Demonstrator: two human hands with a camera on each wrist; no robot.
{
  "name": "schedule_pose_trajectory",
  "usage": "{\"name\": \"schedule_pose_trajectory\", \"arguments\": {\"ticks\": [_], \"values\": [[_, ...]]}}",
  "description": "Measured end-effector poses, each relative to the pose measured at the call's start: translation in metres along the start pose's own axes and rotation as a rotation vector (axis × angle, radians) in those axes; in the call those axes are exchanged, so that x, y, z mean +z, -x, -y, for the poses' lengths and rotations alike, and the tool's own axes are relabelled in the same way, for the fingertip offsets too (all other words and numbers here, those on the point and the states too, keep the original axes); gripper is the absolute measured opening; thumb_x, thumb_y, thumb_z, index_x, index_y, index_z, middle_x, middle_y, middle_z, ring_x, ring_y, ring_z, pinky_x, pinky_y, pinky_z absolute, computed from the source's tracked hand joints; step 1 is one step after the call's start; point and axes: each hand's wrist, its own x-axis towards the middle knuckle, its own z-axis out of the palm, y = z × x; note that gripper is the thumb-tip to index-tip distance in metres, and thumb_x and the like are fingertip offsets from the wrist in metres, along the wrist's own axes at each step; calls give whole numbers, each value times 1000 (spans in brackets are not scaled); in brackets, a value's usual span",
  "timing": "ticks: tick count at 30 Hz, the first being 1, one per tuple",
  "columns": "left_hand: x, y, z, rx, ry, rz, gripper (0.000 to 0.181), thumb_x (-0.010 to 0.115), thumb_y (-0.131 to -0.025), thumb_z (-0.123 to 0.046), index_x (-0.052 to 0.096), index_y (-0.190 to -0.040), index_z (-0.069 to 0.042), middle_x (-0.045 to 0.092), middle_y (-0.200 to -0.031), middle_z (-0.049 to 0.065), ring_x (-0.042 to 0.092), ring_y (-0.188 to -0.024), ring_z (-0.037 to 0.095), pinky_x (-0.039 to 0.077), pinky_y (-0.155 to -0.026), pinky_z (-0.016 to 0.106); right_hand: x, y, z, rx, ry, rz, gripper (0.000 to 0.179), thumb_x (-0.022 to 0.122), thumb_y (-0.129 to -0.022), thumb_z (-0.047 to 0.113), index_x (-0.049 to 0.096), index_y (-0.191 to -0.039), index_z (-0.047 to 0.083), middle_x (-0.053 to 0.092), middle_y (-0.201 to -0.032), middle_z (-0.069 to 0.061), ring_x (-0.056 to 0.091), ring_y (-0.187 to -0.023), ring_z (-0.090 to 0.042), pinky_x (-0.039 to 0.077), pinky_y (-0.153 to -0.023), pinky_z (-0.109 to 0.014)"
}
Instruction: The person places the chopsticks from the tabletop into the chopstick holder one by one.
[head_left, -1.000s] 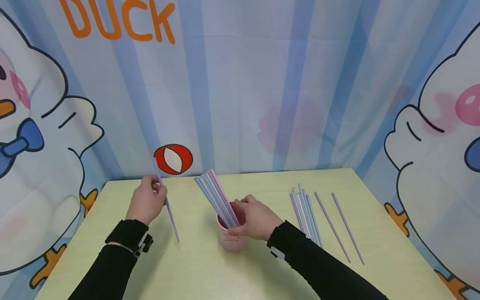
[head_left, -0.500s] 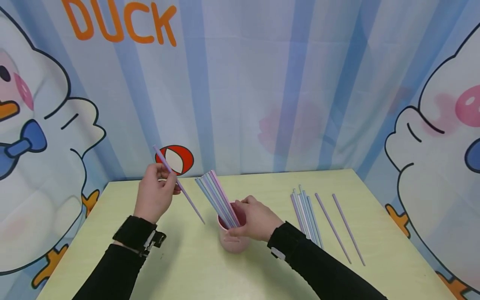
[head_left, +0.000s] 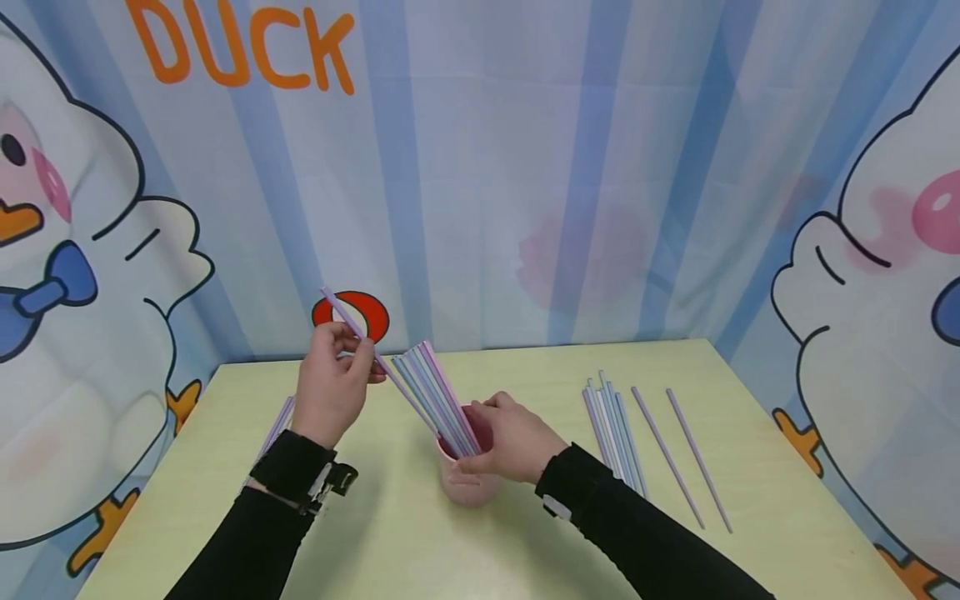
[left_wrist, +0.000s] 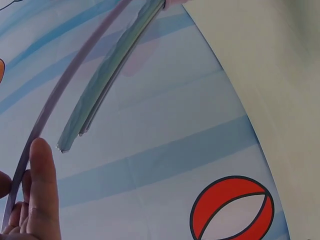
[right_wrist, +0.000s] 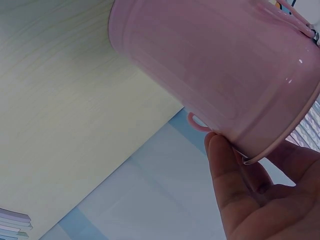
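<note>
My left hand (head_left: pixel 335 387) pinches a purple straw (head_left: pixel 343 308) between thumb and fingers. The straw slants down to the right, its lower end right at the rim of a small pink metal pail (head_left: pixel 467 490). Inside the pail a bundle of straws (head_left: pixel 435 396) in blue, purple and pink leans to the left. My right hand (head_left: pixel 513 433) grips the pail's rim from the right side, thumb in front. In the right wrist view, fingertips touch the pail (right_wrist: pixel 210 60) close to a small loop (right_wrist: pixel 196 123) on its side. The left wrist view shows the held straw (left_wrist: pixel 65 82) beside the bundle (left_wrist: pixel 95 100).
Right of the pail, a group of straws (head_left: pixel 617 425) lies on the pale table (head_left: pixel 405 550), partly behind the right forearm. Two single purple straws (head_left: pixel 668 457) lie farther right. More straws (head_left: pixel 277 426) show behind the left wrist. A printed curtain (head_left: pixel 480 167) hangs at the back.
My left hand has moved right and tilted the purple straw, bringing its lower end to the pail. Straws behind the left wrist have come into view. The right hand keeps its hold.
</note>
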Motion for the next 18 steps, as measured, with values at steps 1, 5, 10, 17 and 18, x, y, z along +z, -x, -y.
{"name": "schedule_pose_trajectory", "arguments": {"ticks": [1,5,10,17,18], "values": [[2,1,1,-4,-6,7,32,50,-102,-22,41,-125,-2,59,-99,14,71,-73,24,59,-68,19,0,0,0,0,-1,0,82,81,-72,50,56,-139,11,53,-116,-6,56,-97,-20,53,-92,-38],[9,3,4,-26,-29,28,30,50,-102,-22,41,-124,-3,59,-99,13,71,-74,25,61,-72,29,0,0,0,-7,4,-2,81,81,-72,50,56,-139,11,53,-115,-6,55,-97,-20,53,-92,-37],[17,6,9,-51,-44,55,27,51,-102,-18,42,-122,-2,59,-99,14,70,-74,22,61,-72,35,1,0,0,-10,7,0,79,81,-72,50,57,-138,13,53,-114,-5,55,-96,-19,53,-91,-36],[25,10,16,-61,-89,95,24,52,-102,-20,46,-116,-2,61,-98,16,70,-74,21,61,-73,37,1,-1,-2,-12,9,-2,80,81,-72,51,57,-138,13,53,-112,-4,55,-95,-19,53,-90,-36],[26,11,17,-60,-98,99,24,52,-101,-21,46,-117,-2,62,-98,16,69,-73,21,61,-73,37,1,-1,-2,-13,10,-2,80,81,-72,51,57,-138,13,53,-112,-4,55,-95,-18,53,-90,-36]]}}
